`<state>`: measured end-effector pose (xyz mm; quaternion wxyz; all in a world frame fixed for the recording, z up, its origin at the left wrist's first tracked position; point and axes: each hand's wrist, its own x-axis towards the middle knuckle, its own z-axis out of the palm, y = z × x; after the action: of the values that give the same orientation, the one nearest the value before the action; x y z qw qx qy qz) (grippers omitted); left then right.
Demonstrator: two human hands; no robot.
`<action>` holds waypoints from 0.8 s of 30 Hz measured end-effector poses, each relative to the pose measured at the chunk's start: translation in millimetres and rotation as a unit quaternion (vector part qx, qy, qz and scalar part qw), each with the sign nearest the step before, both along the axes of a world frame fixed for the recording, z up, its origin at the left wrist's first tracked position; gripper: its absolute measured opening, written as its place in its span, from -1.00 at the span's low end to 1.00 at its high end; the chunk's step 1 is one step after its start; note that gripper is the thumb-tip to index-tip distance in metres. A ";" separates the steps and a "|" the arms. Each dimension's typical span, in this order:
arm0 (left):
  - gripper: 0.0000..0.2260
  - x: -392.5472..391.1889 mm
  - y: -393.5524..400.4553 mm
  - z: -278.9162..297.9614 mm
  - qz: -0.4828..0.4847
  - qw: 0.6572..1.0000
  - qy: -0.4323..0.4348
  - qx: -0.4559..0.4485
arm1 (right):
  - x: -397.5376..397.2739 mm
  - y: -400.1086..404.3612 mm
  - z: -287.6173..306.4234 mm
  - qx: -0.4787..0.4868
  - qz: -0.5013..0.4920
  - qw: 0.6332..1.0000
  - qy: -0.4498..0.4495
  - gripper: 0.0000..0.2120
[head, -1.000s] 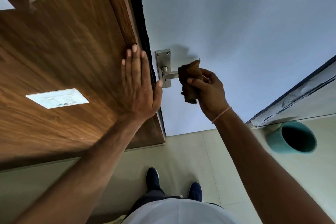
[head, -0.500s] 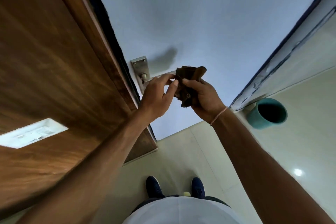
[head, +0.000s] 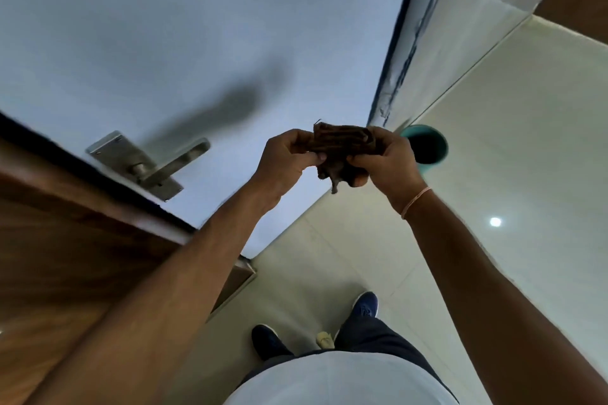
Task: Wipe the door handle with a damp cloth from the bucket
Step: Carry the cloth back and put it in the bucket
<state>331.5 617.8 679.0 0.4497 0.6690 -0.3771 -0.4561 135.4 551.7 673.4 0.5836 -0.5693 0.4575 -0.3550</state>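
The left hand (head: pixel 285 159) and the right hand (head: pixel 385 159) are raised side by side, each pinching one end of a dark brown, ribbed, bunched cloth (head: pixel 342 148) stretched between them. The left thumb and fingers close on its left end; the right fingers curl over its right end, and a loose tail of the fabric hangs below the right thumb. A thin pale orange band (head: pixel 415 202) circles the right wrist.

The brushed steel lever door handle (head: pixel 174 161) on its rectangular steel backplate is well apart to the left of the hands, with neither hand nor cloth touching it. It is mounted on the pale blue-white door (head: pixel 164 26), near the door's edge beside the brown wood-grain panel (head: pixel 65 256).

A teal round plastic bucket (head: pixel 437 148) stands on the cream tiled floor (head: pixel 526 174) beside the base of the door; the right hand covers part of it. Its inside is dark, and what it contains cannot be made out.

Lower down, two dark blue shoes (head: pixel 365 306) stand on the floor, with a small yellowish thing (head: pixel 325 339), too small to identify, between them. The forearms run out of the bottom edge.
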 end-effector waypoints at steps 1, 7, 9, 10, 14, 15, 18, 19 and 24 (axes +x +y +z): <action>-0.80 -14.9 -14.5 -3.0 0.009 1.000 0.003 0.016 | -14.1 -10.0 -1.9 -0.014 -0.011 1.000 0.007 -0.70; -0.68 -97.2 -94.3 -10.7 -0.007 0.948 0.271 0.165 | -93.4 -76.0 -25.1 -0.161 -0.039 0.984 0.059 -0.71; -0.55 -119.2 -121.4 -13.8 0.027 0.911 0.373 0.177 | -120.4 -97.9 -31.6 -0.197 -0.042 0.974 0.102 -0.68; -0.49 -127.2 -133.1 -15.8 0.041 0.901 0.395 0.175 | -130.6 -105.2 -33.8 -0.210 -0.043 0.969 0.124 -0.68; -0.62 -168.2 -188.4 -19.7 0.010 0.919 0.358 0.166 | -170.5 -135.7 -52.7 -0.188 -0.057 0.966 0.168 -0.66; -0.63 -169.8 -193.8 -22.7 0.007 0.925 0.346 0.158 | -171.7 -136.6 -56.4 -0.184 -0.050 0.967 0.168 -0.60; -0.62 -196.1 -237.2 -37.0 -0.019 0.931 0.329 0.156 | -198.7 -166.5 -71.6 -0.137 -0.108 0.973 0.148 -0.55; -0.65 -204.8 -253.3 -41.4 -0.020 0.931 0.328 0.155 | -207.0 -177.4 -74.9 -0.089 -0.141 0.976 0.141 -0.52; -0.62 -237.5 -339.0 -69.8 -0.059 0.942 0.290 0.159 | -242.8 -249.8 -86.0 0.340 -0.237 0.887 -0.204 -0.65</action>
<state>94.1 278.8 609.2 0.3997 0.5467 -0.1918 -0.7104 -107.4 301.9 587.4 0.7204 -0.1252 0.5425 -0.4136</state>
